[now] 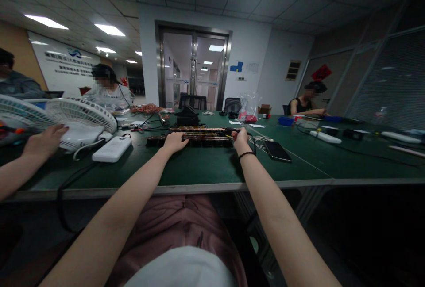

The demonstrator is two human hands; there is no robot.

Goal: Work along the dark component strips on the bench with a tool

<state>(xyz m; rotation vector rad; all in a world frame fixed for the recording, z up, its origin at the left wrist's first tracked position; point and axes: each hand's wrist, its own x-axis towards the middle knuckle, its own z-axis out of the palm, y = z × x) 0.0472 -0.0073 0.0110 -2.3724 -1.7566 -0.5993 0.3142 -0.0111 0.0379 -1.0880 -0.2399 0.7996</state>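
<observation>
Long, thin copper-coloured rods [209, 135] lie side by side in a black rack [199, 143] on the table in front of me. Over the rack's left half, my left hand [175, 142] has its fingers curled onto the rods, the thumb pointing right. At the right end, my right hand [240, 139] is closed around a dark, slim tool [229, 132] pointing left over the rods. A black cable hangs beside that wrist. The tool's tip is too small to make out clearly.
At left are white fans [81, 119], a white power block [113, 149] and another person's hand [44, 145]. A phone [277, 151] and a coiled white cable [262, 142] lie right of the rack. A black box [187, 117] stands behind it. Other people sit around.
</observation>
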